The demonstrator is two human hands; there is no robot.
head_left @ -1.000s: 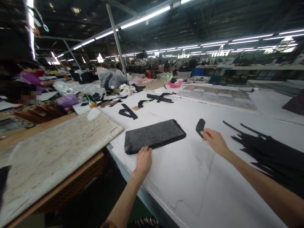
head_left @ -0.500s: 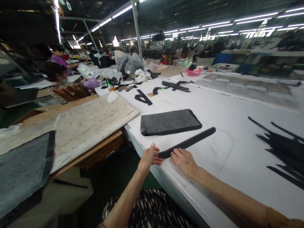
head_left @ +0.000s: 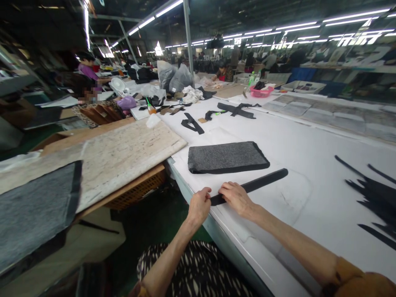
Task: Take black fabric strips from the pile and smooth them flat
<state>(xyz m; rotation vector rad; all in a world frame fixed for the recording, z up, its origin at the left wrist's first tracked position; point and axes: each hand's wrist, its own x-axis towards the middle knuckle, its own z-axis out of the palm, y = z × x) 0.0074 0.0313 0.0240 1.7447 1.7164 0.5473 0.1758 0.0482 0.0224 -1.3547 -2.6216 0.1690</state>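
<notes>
One dark garment with pale flecks (head_left: 192, 264) fills the bottom of the view, below the near edge of a table (head_left: 309, 243) whose smooth white covering carries faint drawn lines. At that edge the left hand (head_left: 199, 204) has thumb and fingers drawn together by the near end of a black strip (head_left: 267, 179); whether they pinch it is hidden. The right hand (head_left: 237, 200) rests bent fingers on the strip, its grip also impossible to tell. The strip lies slantwise on the white surface, its rounded far end just beside a black-bordered grey panel (head_left: 229, 157). To the left, a dark-edged grey piece (head_left: 37, 206) overlaps a stained, pale board (head_left: 133, 150), with an orange slatted crate (head_left: 139, 190) beneath. More black strips (head_left: 375, 196) are heaped at the right. Beyond the panel lie black offcuts (head_left: 192, 123), a small tan piece (head_left: 202, 120) and a green-tipped bottle (head_left: 150, 107). Farther off stand a pink basket (head_left: 261, 92) and grey plastic bags (head_left: 181, 79), one bearing a pale, label-like mark too small to read. A white fan (head_left: 118, 86) and a person in purple (head_left: 88, 72) are on the left. The dim hall behind holds metal poles (head_left: 188, 39), crowded worktops and rows of bright tube lights (head_left: 355, 15).
</notes>
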